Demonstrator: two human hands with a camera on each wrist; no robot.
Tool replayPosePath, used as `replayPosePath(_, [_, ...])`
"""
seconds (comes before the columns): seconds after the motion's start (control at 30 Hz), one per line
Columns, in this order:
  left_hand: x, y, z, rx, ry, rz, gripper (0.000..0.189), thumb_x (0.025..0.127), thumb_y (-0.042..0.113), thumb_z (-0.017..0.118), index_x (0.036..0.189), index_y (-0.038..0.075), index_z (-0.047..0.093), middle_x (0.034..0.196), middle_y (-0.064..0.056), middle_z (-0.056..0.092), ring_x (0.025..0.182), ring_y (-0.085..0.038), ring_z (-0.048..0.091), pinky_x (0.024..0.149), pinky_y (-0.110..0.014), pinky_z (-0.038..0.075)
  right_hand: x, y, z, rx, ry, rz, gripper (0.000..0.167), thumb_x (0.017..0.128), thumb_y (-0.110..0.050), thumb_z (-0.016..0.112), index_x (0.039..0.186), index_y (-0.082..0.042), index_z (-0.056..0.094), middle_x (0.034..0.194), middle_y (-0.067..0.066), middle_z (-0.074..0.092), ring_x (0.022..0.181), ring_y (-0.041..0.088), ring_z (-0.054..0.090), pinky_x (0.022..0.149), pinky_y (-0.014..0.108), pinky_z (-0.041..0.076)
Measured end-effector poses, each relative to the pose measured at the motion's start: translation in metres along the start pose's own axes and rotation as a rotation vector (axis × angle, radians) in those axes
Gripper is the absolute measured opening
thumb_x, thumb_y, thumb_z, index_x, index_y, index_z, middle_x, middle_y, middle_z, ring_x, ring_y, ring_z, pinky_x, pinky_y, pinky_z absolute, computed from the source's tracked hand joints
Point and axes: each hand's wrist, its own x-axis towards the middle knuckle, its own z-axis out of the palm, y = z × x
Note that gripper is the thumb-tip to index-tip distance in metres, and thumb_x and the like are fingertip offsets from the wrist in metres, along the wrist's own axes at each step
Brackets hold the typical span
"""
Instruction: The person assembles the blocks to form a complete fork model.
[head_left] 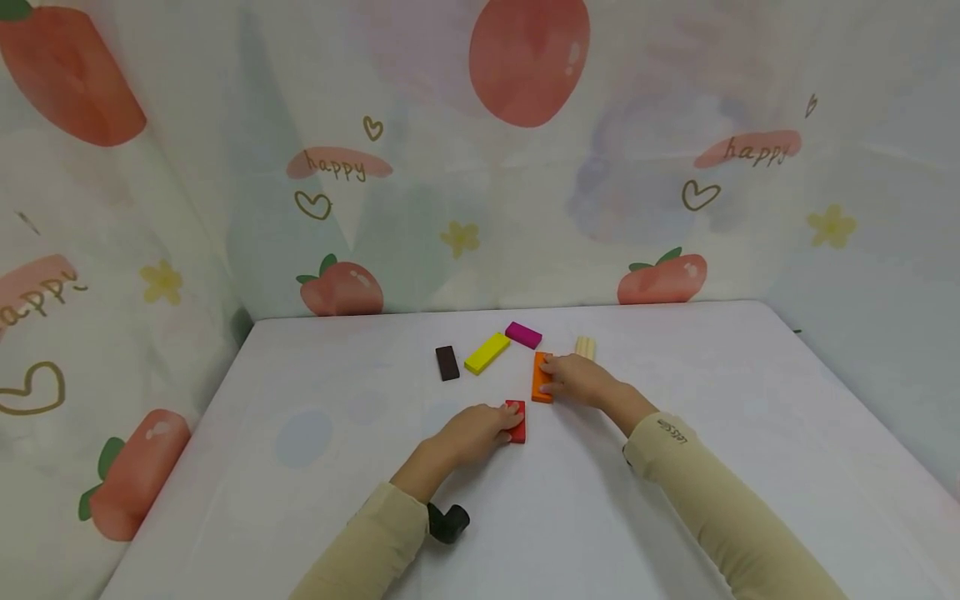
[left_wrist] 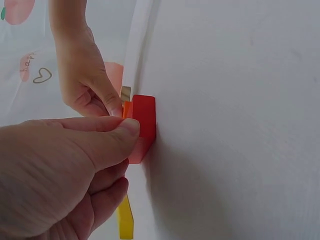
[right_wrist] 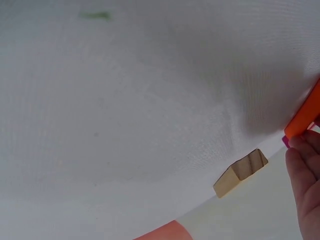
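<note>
With thumb and fingers my left hand [head_left: 467,435] pinches a small red block [head_left: 517,432] on the white table; the left wrist view shows the thumb on the near side of the red block [left_wrist: 145,117]. Farther off and slightly right, my right hand [head_left: 587,382] grips an orange block [head_left: 540,390] by its right side. Part of that orange block [right_wrist: 306,114] shows at the edge of the right wrist view, fingers against it. The two held blocks lie apart, the orange one beyond the red.
Behind the hands lie a dark brown block [head_left: 447,363], a yellow block [head_left: 487,353], a magenta block [head_left: 523,335] and pale wooden pieces [head_left: 586,346]. Yellow and magenta nearly meet. A black device [head_left: 450,524] sits at the left wrist. Printed cloth [head_left: 525,208] walls the table's back and sides.
</note>
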Motion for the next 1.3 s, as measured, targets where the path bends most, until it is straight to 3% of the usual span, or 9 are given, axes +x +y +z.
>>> replayPosePath(0.33, [-0.004,0.004,-0.001,0.05,-0.009,0.008,0.045,0.09,0.021,0.059,0.134,0.016,0.05,0.131,0.001,0.052,0.111,-0.015,0.054,0.093,-0.03,0.043,0.0,-0.005,0.002,-0.014,0.0,-0.022,0.049,0.088,-0.023,0.063,0.128,0.003,0.052,0.13,0.02,0.049,0.117,0.034,0.047,0.097,0.044,0.038])
replayPosePath(0.57, [-0.008,0.006,0.001,0.033,-0.006,0.008,0.045,0.09,0.022,0.059,0.134,0.015,0.05,0.132,0.001,0.051,0.113,-0.015,0.053,0.094,-0.03,0.043,0.001,-0.006,0.004,0.0,0.005,-0.022,0.049,0.088,-0.022,0.062,0.128,0.003,0.051,0.131,0.02,0.048,0.119,0.035,0.046,0.098,0.045,0.037])
replayPosePath(0.8, [-0.011,0.006,0.003,0.039,0.009,0.017,0.044,0.089,0.022,0.06,0.132,0.015,0.052,0.128,0.001,0.054,0.11,-0.015,0.055,0.092,-0.029,0.044,-0.004,-0.01,0.003,0.004,0.021,-0.079,0.051,0.088,-0.027,0.062,0.127,0.005,0.052,0.13,0.022,0.048,0.117,0.037,0.047,0.096,0.046,0.038])
replayPosePath(0.97, [-0.014,0.006,0.003,0.034,0.017,0.021,0.045,0.088,0.022,0.061,0.132,0.016,0.053,0.128,0.002,0.054,0.111,-0.014,0.054,0.092,-0.028,0.044,-0.002,-0.01,0.005,0.03,0.016,-0.036,0.051,0.089,-0.025,0.061,0.13,0.003,0.049,0.133,0.02,0.046,0.12,0.036,0.044,0.098,0.045,0.037])
replayPosePath(1.3, [-0.016,0.011,0.007,0.072,0.036,0.027,0.045,0.088,0.022,0.06,0.132,0.014,0.052,0.129,0.0,0.053,0.115,-0.014,0.052,0.092,-0.029,0.044,-0.001,-0.015,0.006,0.036,0.02,-0.074,0.05,0.088,-0.021,0.063,0.128,0.006,0.049,0.133,0.021,0.045,0.12,0.036,0.045,0.097,0.045,0.037])
